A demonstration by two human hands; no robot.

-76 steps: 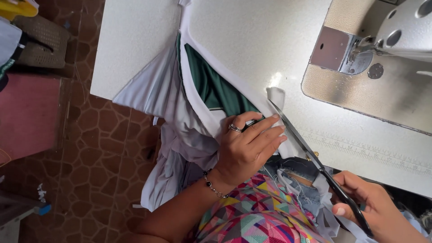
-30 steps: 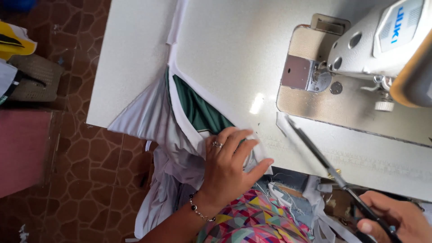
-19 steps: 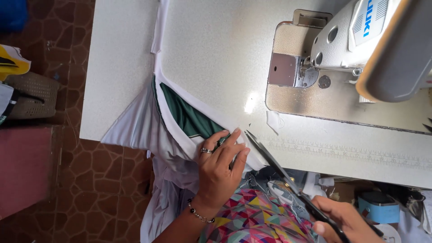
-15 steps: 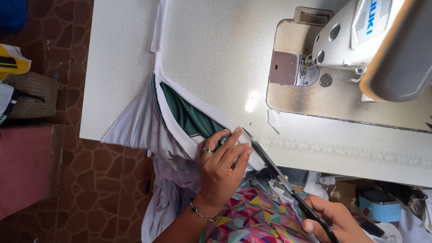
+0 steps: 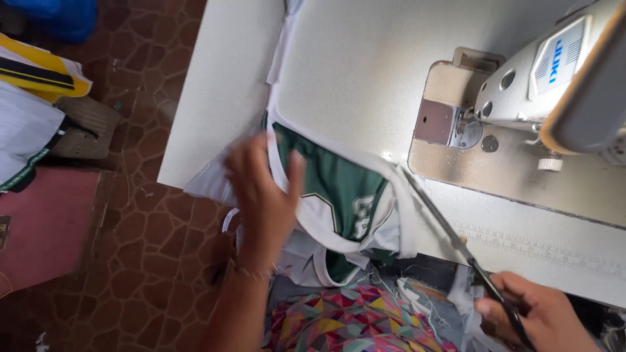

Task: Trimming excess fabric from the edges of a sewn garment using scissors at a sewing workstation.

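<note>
Jersey [image 5: 339, 189] now unfolded (left hand [image 5: 261, 195] lifted)

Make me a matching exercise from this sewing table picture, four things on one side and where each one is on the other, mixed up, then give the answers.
Things:
1. scissors
2. green and white garment
3. sewing machine
4. yellow cloth

Places:
A. at the left edge, away from the table
B. on the table's far right side
C. in the right hand, blades pointing at the garment
D. under the left hand, hanging over the table's near edge

Pairs: 1-C, 2-D, 3-B, 4-A
</note>
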